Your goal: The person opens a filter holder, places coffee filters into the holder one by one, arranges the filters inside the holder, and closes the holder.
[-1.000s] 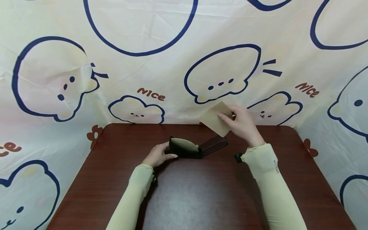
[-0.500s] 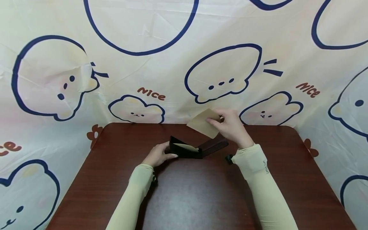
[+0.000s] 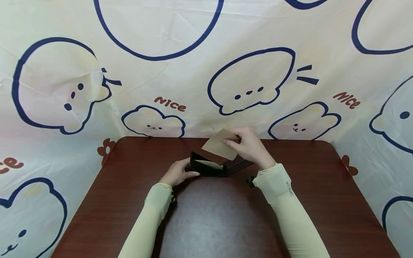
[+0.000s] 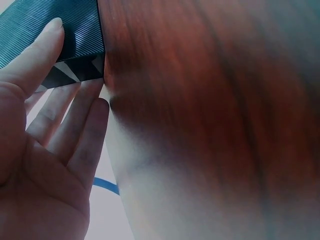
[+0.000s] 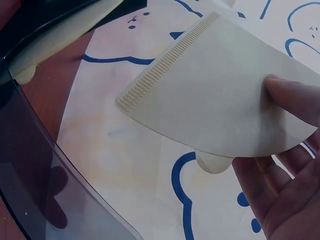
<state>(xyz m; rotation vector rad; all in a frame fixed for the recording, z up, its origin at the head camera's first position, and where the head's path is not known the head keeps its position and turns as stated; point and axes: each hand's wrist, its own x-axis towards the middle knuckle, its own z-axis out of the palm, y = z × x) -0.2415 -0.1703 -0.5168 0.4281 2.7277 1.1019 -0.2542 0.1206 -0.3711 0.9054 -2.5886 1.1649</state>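
Observation:
My right hand (image 3: 251, 146) pinches a tan paper coffee filter (image 3: 220, 145) between thumb and fingers. Its crimped side seam and a small rounded tab (image 5: 214, 162) show in the right wrist view. The filter hangs just above and behind a black filter holder box (image 3: 206, 172), whose see-through lid (image 5: 65, 175) is swung open to the right. More tan filters (image 5: 55, 42) sit inside, with only their upper edge showing. My left hand (image 3: 177, 173) grips the box's left end, thumb on its ribbed front (image 4: 80, 30) and fingers behind it.
The box stands toward the back of a dark brown table (image 3: 209, 215). A white cloth with cartoon drawings (image 3: 193, 82) hangs close behind the table and along both sides.
My right hand has carried the coffee filter left and slightly down, closer to the box. The filters inside the box show less than before. My left hand stays in place.

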